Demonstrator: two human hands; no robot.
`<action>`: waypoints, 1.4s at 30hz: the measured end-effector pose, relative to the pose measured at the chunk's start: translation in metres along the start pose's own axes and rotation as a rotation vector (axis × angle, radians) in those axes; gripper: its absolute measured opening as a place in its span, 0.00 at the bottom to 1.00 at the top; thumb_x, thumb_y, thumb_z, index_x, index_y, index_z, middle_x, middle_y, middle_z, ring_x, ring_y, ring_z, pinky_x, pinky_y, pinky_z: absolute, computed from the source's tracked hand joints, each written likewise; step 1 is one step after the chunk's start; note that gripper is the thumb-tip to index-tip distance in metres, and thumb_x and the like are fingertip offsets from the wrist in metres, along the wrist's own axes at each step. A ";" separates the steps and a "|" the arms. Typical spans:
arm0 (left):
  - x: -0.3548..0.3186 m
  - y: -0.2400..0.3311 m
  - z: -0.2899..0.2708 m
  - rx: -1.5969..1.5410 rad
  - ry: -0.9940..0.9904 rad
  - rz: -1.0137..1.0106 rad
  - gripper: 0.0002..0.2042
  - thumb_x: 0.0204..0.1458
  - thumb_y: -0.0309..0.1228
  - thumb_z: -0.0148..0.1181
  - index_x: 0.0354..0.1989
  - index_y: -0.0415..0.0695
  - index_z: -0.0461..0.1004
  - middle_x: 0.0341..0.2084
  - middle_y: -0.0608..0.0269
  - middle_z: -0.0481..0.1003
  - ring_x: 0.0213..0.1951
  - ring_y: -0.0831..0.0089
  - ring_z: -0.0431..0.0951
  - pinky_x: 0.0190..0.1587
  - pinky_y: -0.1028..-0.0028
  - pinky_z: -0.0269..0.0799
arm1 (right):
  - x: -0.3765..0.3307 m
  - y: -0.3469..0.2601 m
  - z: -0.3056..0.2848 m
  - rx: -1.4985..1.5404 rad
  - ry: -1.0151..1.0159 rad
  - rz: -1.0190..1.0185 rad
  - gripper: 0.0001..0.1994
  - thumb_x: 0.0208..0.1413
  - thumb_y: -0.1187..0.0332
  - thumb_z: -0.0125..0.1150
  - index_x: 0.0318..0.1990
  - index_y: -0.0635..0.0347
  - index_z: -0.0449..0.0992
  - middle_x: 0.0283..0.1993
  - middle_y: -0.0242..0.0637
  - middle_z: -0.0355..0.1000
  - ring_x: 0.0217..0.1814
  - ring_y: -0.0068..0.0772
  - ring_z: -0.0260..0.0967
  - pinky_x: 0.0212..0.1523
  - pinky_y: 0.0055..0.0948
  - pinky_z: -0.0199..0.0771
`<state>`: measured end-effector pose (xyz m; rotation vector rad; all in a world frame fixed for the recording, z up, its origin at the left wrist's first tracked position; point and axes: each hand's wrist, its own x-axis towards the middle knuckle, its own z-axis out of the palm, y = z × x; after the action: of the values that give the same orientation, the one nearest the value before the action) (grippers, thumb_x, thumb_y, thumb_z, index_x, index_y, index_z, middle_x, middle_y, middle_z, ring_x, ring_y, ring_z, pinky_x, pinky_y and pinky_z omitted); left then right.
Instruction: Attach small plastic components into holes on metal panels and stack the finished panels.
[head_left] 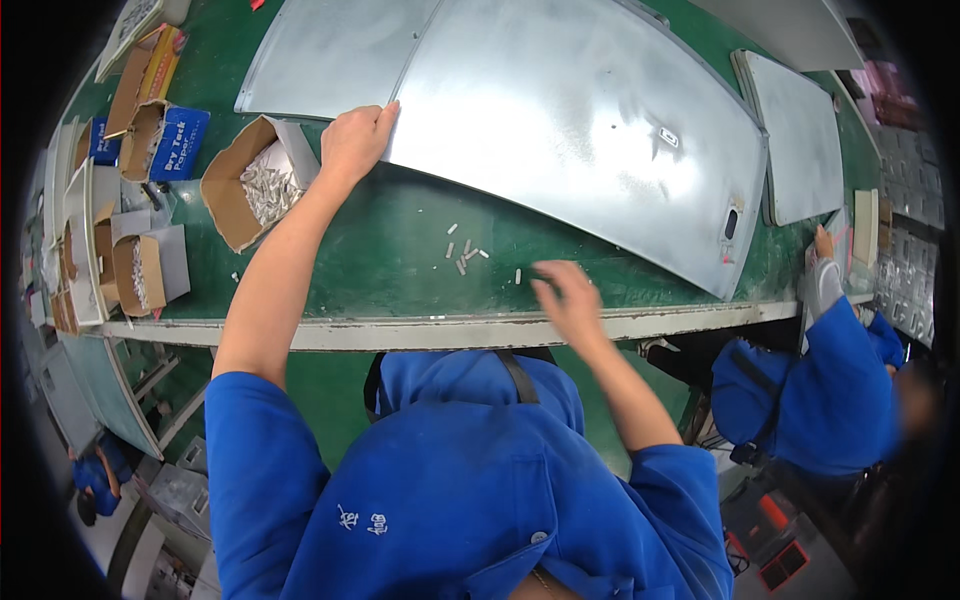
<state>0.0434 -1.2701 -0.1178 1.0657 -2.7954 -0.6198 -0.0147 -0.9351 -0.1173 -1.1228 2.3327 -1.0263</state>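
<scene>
Head view | large silvery sheet-metal panel (pixel 560 120) lying askew over the green-topped counter (pixel 400 235), looking stiff, slick, weighty to me, edges offering best hold | left hand (pixel 354 142) gripping its near-left corner; right hand (pixel 571 300) hovering, grip empty, fingers parted | small pale-grey strips (pixel 462 266) littering the counter, brown cardboard box (pixel 222 200) crowding the left forearm (pixel 275 262)

the green worktop (pixel 400 270) has a pale, worn front edge. a large metal panel (pixel 540 110) spreads across it beyond the right fingers (pixel 565 275); a smaller panel (pixel 805 140) lies well to their right. small pale pieces (pixel 468 250) lie scattered just to their left. an open cardboard box (pixel 222 200) stands left of the left fingers (pixel 385 118), a blue box (pixel 185 142) farther left.
</scene>
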 end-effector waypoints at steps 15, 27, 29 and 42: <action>-0.003 -0.014 0.018 -0.353 -0.051 -0.148 0.22 0.49 0.46 0.46 0.20 0.36 0.68 0.15 0.48 0.67 0.21 0.55 0.67 0.26 0.66 0.62 | 0.060 -0.032 0.004 -0.005 0.295 0.121 0.04 0.48 0.72 0.53 0.30 0.63 0.70 0.29 0.42 0.68 0.31 0.42 0.67 0.33 0.30 0.67; -0.010 -0.008 0.024 -0.561 0.000 -0.296 0.20 0.48 0.43 0.51 0.25 0.33 0.70 0.12 0.61 0.63 0.19 0.77 0.59 0.24 0.78 0.57 | 0.170 0.067 -0.068 0.087 0.250 0.336 0.05 0.48 0.77 0.52 0.34 0.66 0.72 0.30 0.34 0.70 0.29 0.21 0.67 0.30 0.19 0.71; -0.010 -0.006 0.025 -0.597 0.012 -0.312 0.19 0.48 0.42 0.52 0.25 0.33 0.70 0.13 0.62 0.62 0.19 0.79 0.59 0.23 0.79 0.56 | 0.173 0.070 -0.067 -0.010 0.223 0.299 0.05 0.48 0.77 0.53 0.33 0.65 0.72 0.30 0.34 0.69 0.28 0.21 0.68 0.30 0.19 0.71; -0.009 -0.004 0.026 -0.726 0.034 -0.344 0.19 0.48 0.41 0.53 0.23 0.32 0.68 0.13 0.65 0.61 0.20 0.81 0.57 0.22 0.80 0.53 | 0.183 0.055 -0.069 -0.357 0.158 0.111 0.02 0.44 0.77 0.55 0.27 0.62 0.73 0.26 0.40 0.69 0.22 0.36 0.67 0.23 0.27 0.66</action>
<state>0.0464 -1.2579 -0.1429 1.3316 -2.0475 -1.4729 -0.1977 -1.0235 -0.1123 -1.0480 2.7495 -0.6983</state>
